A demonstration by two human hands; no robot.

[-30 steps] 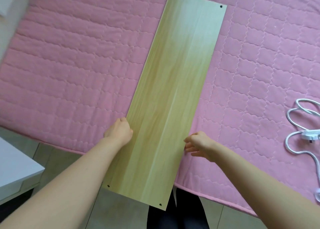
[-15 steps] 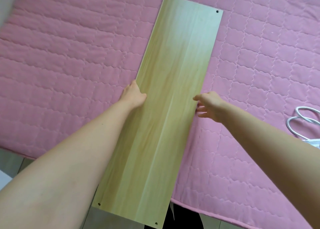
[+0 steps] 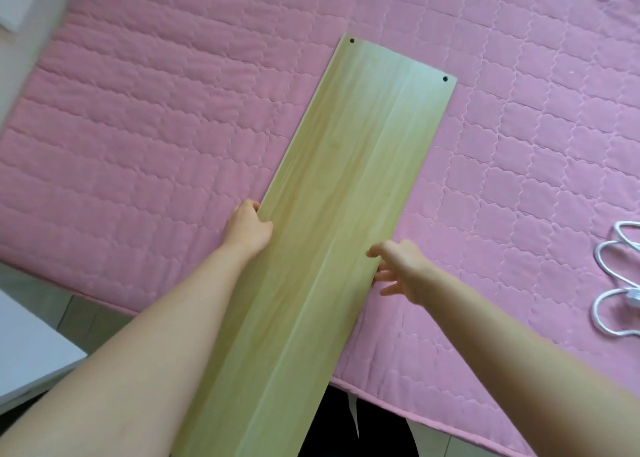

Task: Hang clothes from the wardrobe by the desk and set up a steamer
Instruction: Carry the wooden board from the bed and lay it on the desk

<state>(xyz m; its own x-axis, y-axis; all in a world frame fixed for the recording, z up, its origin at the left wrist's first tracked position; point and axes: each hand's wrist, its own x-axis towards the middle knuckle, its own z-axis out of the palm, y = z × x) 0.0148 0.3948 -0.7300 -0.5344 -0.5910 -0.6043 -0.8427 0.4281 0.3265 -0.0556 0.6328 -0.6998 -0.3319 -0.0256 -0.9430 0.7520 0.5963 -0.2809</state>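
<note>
A bed (image 3: 138,127) under a pink quilted cover fills most of the view, its stitching running in rows on the left and in a scalloped grid on the right. Its near edge slants from the left side down to the bottom right. Below that edge, at the lower left, stands the corner of a white surface (image 3: 31,349), with a strip of pale tiled floor (image 3: 79,313) between it and the bed. A white cable (image 3: 613,283) lies in loose loops on the cover at the right edge, well apart from everything else.

The board (image 3: 363,166) is a long, narrow panel of light wood grain with a yellow-green tint (a faint lengthwise line runs down its face). Its far end sits over the middle of the bed and its near end juts past the bed's edge towards the person. The left hand (image 3: 247,230) grips the left long edge, fingers curled round it. The right hand (image 3: 403,269) holds the right edge, thumb on the top face and fingers reaching beneath. Two small dark holes (image 3: 352,40) mark the far corners
</note>
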